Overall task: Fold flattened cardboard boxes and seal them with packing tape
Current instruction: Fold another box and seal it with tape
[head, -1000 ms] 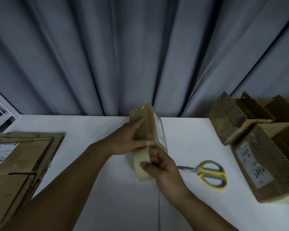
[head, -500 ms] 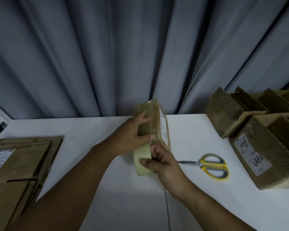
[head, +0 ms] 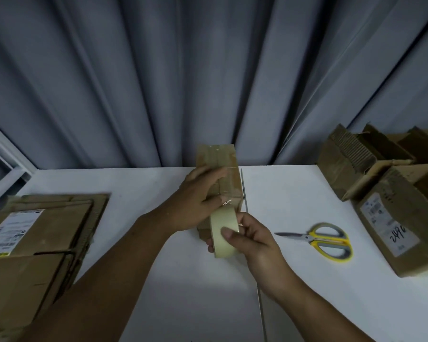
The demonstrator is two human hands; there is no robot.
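Small cardboard box [head: 223, 162] sits mid-table, long axis running near to far, its upper face already covered in glossy tape. Can't tell if its near end touches the table [head: 158, 292] or is held just off it.

Left hand [head: 197, 197] grips the box from the left: fingers curl over the upper face, thumb down at the near end next to the tape. Right hand [head: 256, 245] pinches the tape roll [head: 223, 234], thumb flat on the roll's outer face and the other fingers wrapped behind it. The roll stands on edge, touching the box's near end, just near of the left hand. A short shiny strip of tape [head: 229, 202] runs from the roll onto the box.

Yellow-handled scissors [head: 324, 240] lie flat on the table right of the right hand, apart from it, blades closed and pointing left. Assembled open boxes [head: 393, 213] are clustered at the far right; the nearest has a white label with handwritten digits. A stack of flattened cardboard boxes [head: 35, 243] is at the left edge, with a printed label on top. A thin seam [head: 257, 292] crosses the table near to far, just right of the box. Grey curtain [head: 208, 70] hangs behind the table.
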